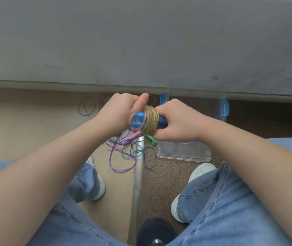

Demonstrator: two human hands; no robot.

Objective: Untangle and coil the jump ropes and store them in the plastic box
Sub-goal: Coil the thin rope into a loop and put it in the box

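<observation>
A jump rope with two blue handles (138,119) and a yellow-green cord (151,121) wound tightly around them is held above the floor between both hands. My left hand (122,110) pinches the cord at the handle tips. My right hand (175,119) grips the other end of the handles. Below lies a tangle of purple and teal ropes (125,153) with a pink handle (132,137) and a green handle (151,138). A clear plastic box (184,155) with blue latches stands on the floor under my right hand; a bit of blue rope shows inside.
A dark rope (86,107) lies looped on the floor by the grey wall (141,41). A metal floor strip (138,174) runs between beige flooring and brown carpet. My knees in jeans and white shoes (198,171) frame the work area. A dark object (156,229) sits at the bottom.
</observation>
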